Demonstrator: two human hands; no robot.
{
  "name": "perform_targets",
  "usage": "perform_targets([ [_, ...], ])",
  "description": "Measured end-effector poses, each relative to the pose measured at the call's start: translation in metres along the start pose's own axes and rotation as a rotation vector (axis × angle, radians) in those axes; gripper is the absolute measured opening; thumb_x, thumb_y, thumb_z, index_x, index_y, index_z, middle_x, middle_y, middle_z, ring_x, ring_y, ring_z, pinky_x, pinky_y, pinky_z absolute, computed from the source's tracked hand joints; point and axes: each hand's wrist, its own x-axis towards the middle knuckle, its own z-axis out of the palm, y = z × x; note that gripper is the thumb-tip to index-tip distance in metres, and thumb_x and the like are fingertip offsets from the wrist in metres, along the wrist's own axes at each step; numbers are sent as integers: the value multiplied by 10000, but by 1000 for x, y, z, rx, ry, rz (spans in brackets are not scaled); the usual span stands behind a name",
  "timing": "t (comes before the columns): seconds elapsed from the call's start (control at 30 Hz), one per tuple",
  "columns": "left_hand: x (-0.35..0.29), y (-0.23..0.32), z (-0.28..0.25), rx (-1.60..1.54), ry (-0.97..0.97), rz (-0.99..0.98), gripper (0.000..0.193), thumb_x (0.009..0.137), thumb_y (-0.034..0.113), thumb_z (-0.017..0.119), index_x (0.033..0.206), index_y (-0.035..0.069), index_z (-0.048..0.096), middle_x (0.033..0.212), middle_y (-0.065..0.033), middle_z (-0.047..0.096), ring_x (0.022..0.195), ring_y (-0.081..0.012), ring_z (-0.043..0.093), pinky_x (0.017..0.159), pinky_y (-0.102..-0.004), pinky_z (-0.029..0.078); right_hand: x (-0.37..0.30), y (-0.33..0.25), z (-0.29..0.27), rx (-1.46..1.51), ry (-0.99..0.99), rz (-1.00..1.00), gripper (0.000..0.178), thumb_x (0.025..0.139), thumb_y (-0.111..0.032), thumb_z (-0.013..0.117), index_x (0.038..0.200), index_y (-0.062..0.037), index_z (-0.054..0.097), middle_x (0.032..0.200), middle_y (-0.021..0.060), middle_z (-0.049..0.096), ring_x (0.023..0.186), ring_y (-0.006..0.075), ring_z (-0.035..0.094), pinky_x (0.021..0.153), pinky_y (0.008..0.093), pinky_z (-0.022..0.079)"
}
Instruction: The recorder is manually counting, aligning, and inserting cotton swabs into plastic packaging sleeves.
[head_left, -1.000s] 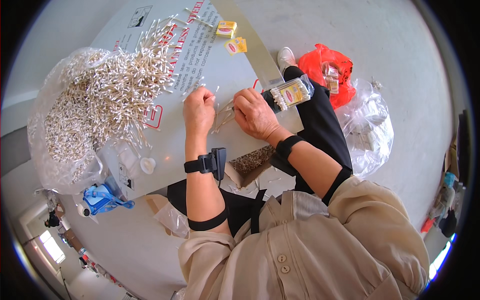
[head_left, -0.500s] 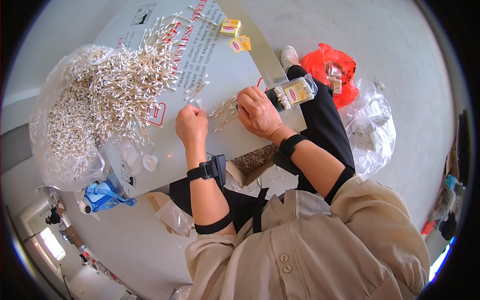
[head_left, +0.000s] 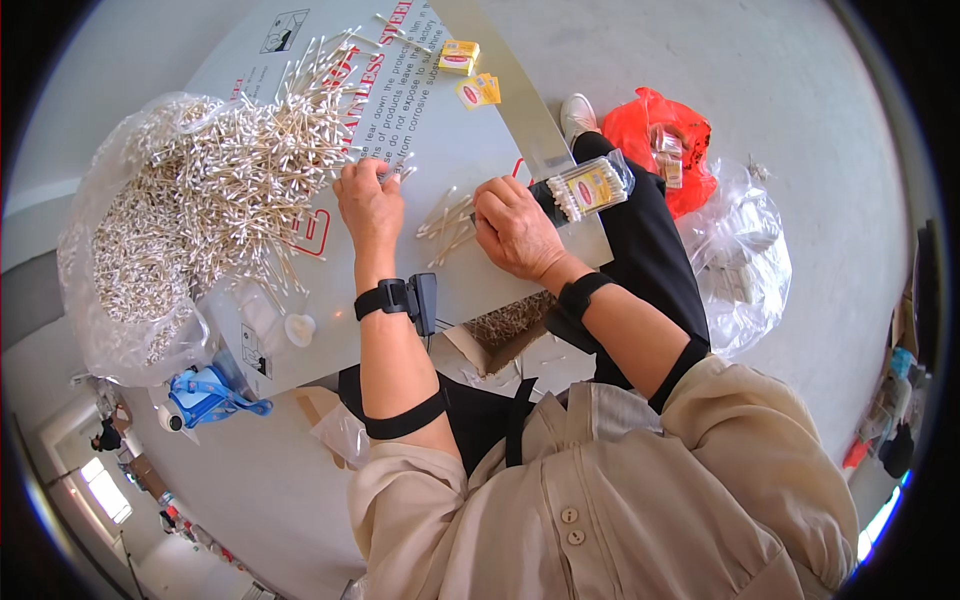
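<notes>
The left hand bends its fingers beside loose cotton swabs on the table, the right hand curls its near a swab pack, and I cannot tell if either grips.

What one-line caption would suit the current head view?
Left hand and right hand on either side of loose cotton swabs, with a swab heap spilling from a clear bag.

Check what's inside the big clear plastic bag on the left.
Loose cotton swabs lie heaped in the clear plastic bag and spread from its open side onto the table. Only the outer layer shows; anything deeper is covered by the swabs on top.
</notes>
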Motion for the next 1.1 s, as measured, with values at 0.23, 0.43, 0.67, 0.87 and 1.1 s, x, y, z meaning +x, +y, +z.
perform_targets([
  [0.23,-46,37,10,-67,-48,90,124,794,23,680,888,85,626,953,-97,576,944,-334,532,839,-447,455,-2,3,1,72,70,32,129,763,13,579,882,13,529,934,164,541,904,358,531,839,423,466],
  [0.43,-91,45,0,-123,199,93,133,775,34,702,866,80,617,915,-73,560,933,-311,531,834,-442,442,-3,2,1,143,129,57,115,778,40,566,883,8,531,923,156,548,901,371,538,801,422,478],
  [0.67,-88,36,8,-142,152,80,141,751,15,718,827,57,606,861,-62,580,867,-301,536,774,-419,454,-2,2,2,142,173,15,93,782,34,565,866,9,534,919,150,557,884,368,548,786,420,483],
  [0.87,-100,51,-5,-142,80,209,150,740,8,703,799,71,581,884,-62,561,919,-297,528,821,-433,434,-6,9,2,191,207,70,89,806,26,564,839,-17,494,964,132,575,880,328,567,796,379,485],
  [1.1,-116,55,-3,-92,27,107,423,782,165,744,1164,62,593,1229,-146,545,1180,-340,488,981,-480,394,-5,8,1,267,205,108,74,823,28,560,850,-7,500,965,134,575,874,308,566,793,357,484],
])
